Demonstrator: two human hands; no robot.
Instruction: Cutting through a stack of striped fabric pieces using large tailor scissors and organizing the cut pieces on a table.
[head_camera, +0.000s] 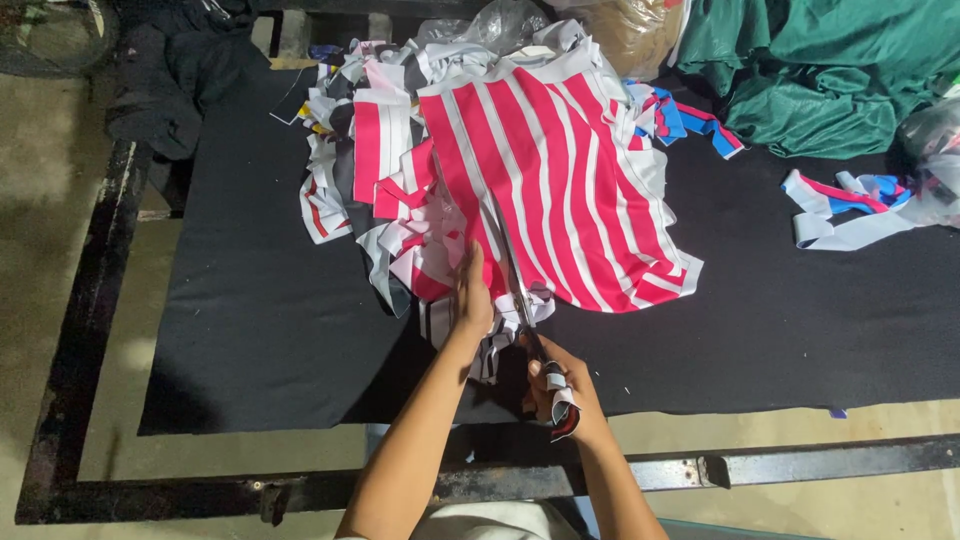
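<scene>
The right hand (556, 385) is closed around the handles of metal scissors (520, 300), whose blades run up into the pink-and-white striped fabric piece (560, 190). The left hand (470, 295) lies flat and open on the cloth just left of the blades. That closeness risks a nicked finger, and loose white and pink fabric scraps (370, 190) beyond the left hand could snag the cut.

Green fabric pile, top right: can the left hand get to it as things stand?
Probably not easily: the left hand presses the striped cloth, and the green fabric pile lies far across the table, beyond the scissors in the right hand.
</scene>
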